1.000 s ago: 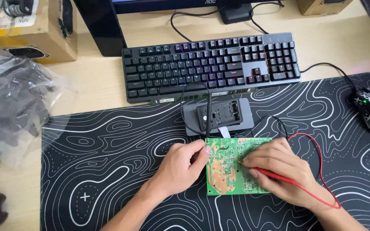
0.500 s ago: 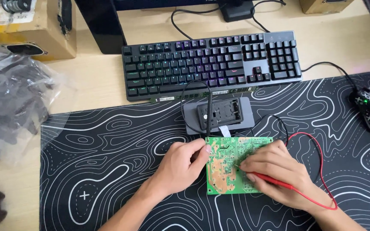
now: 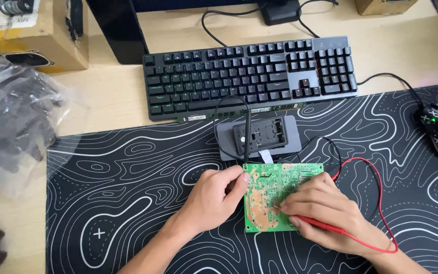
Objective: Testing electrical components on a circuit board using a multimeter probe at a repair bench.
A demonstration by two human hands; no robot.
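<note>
left hand (image 3: 211, 200) gripping black probe (image 3: 247, 137); right hand (image 3: 325, 213), red probe (image 3: 318, 223) on circuit board (image 3: 275, 190)

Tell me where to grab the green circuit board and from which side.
Take the green circuit board by its bare bottom-left corner, coming in from the near edge. It lies flat on the desk mat; the left hand covers its left edge, the right hand and red probe its right.

Red probe (image 3: 316, 222) tip hidden under right hand (image 3: 325, 210); monitor base (image 3: 280, 9) cut off by top edge.
</note>
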